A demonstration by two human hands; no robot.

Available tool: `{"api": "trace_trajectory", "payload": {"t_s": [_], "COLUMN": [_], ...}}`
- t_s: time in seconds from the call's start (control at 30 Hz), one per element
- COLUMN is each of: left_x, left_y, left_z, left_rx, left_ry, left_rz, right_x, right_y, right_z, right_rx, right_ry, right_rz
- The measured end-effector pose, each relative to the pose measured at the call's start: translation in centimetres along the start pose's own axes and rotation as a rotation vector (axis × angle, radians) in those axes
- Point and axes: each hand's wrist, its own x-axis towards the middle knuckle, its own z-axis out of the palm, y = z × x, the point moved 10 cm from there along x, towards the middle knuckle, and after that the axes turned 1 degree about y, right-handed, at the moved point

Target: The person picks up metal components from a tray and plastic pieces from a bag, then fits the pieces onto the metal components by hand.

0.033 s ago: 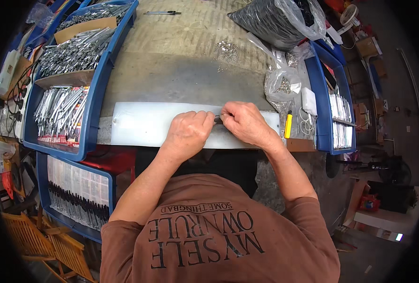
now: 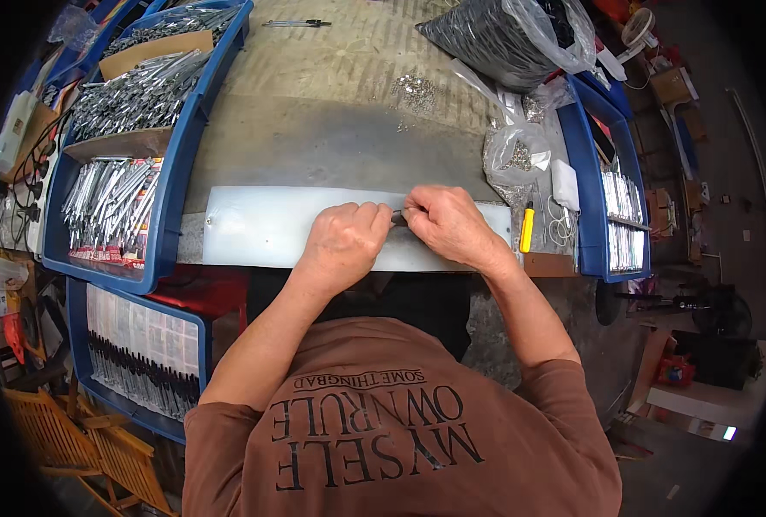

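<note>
Since nothing has visibly shifted from the picture just before, the change to report is none: the bare left hand (image 2: 344, 239) and the bare right hand (image 2: 452, 226) keep the same place, which suggests one steady, fine hold, with nothing newly picked up or put down. Both are curled nearly closed, fingertips drawn together, and between them shows a small, slender dark piece (image 2: 398, 218) that both seem to pinch; its ends are hidden by the fingers, so its full shape cannot be told. That piece sits above the long, smooth white rectangular board (image 2: 258, 228) along the near edge of the worn grey-brown table (image 2: 271, 129); whether it touches the board is unclear. Just beyond the right hand lies a yellow-handled tool (image 2: 527, 226), beside the board's right end. To the left stands a deep blue plastic tray (image 2: 169, 207) of slender silver metal parts; to the right, a narrower blue plastic tray (image 2: 591, 250) holds similar ones. Farther off are a clear plastic bag of small metal bits (image 2: 514, 155), a loose scatter of tiny shiny metal pieces (image 2: 416, 93) and a large clear bag filled with dark items (image 2: 504, 43).
</note>
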Motion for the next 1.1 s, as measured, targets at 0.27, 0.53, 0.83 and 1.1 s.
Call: {"api": "trace_trajectory", "payload": {"t_s": [0.27, 0.53, 0.83, 1.1], "left_x": [0.0, 0.0, -0.1, -0.2], "left_y": [-0.1, -0.2, -0.5, -0.5], "left_z": [0.1, 0.1, 0.4, 0.3], "left_rx": [-0.016, -0.015, -0.033, -0.031], "left_ry": [-0.006, -0.005, -0.021, -0.010], "left_rz": [-0.004, -0.019, -0.037, -0.032], "right_x": [0.2, 0.2, 0.4, 0.4], "right_y": [0.5, 0.3, 1.0, -0.1], "right_z": [0.1, 0.0, 0.2, 0.0], "right_rx": [0.010, -0.015, 0.054, -0.030], "right_ry": [-0.018, 0.022, -0.078, -0.028], "right_rz": [0.087, 0.024, 0.130, 0.021]}}
